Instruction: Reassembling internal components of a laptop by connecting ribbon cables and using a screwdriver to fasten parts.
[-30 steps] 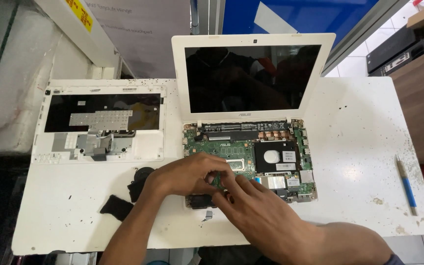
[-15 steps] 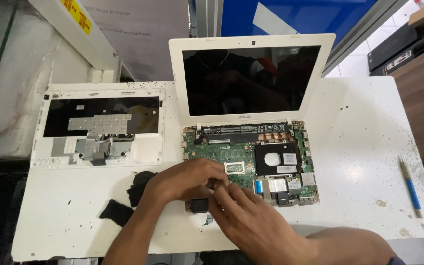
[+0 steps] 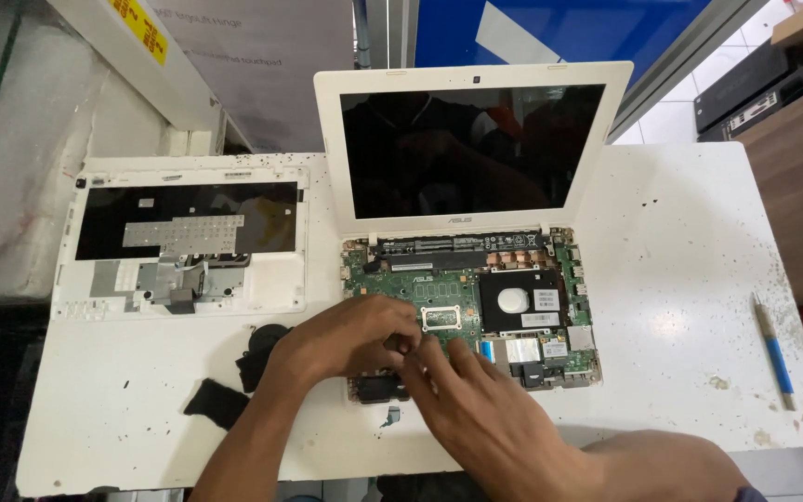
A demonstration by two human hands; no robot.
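A: Both hands down on the opened laptop [image 3: 471,307], over the front-left corner of its green circuit board [image 3: 401,284]?

B: Yes. Left hand [image 3: 346,339] curled, fingers bent onto the board's lower left part. Right hand [image 3: 476,409] coming in from below, fingertips meeting the left ones at the same spot.

A: Gripping anything?

B: Hard to say. Fingers pinched together over something small on the board, but hidden under the knuckles; cannot tell what, or whether anything is truly held.

A: And the laptop itself?

B: Sitting mid-way on the white surface [image 3: 690,242], white-framed screen [image 3: 471,149] tilted up and dark, base uncovered. Black square part with a white round sticker [image 3: 518,299] on the right half of the board, a row of copper-coloured pieces along the hinge edge.

A: Around it?

B: Removed white keyboard cover [image 3: 183,242] lying face down to the left, well apart from the hands. Round black fan-like part [image 3: 262,339] just beside the left wrist, a black scrap of padding [image 3: 216,402] nearer the surface's front edge. Blue-and-grey pen [image 3: 773,349] far right, near the edge. Dark specks scattered over the surface.
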